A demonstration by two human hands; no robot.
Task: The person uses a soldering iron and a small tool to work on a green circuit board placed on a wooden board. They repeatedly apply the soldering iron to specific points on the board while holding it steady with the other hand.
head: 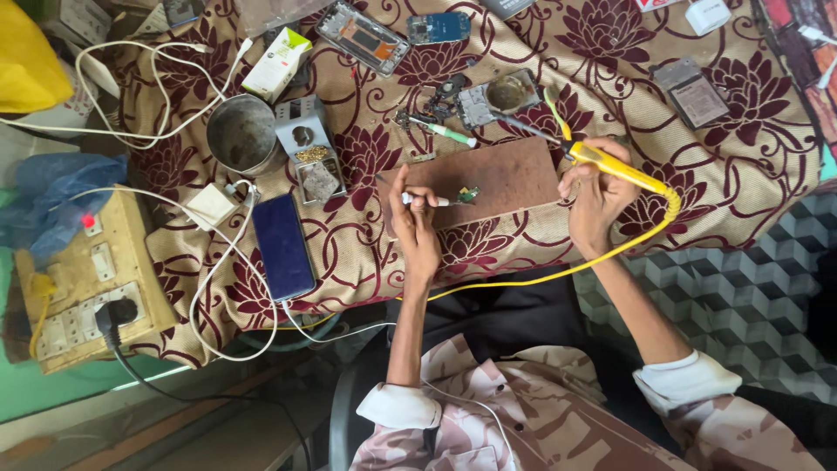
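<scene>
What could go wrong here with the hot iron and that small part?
1. The soldering iron in the right hand has its tip over the floral cloth; a slip could scorch it.
2. The left hand pins a tiny green board with tweezers on the wooden board; it might skid away.
3. The yellow cord crosses the lap and could snag.

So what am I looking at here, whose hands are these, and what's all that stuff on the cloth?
This is one picture from a camera worn on a person's head, looking down at their own two hands. The right hand holds a yellow soldering iron with a yellow cable. The left hand holds a thin white tool against a tiny green circuit piece on a brown board. All this lies on a flowered cloth. Around it are a dark blue phone on a white cable, a round metal tin, opened phone parts and a wooden socket box.
</scene>
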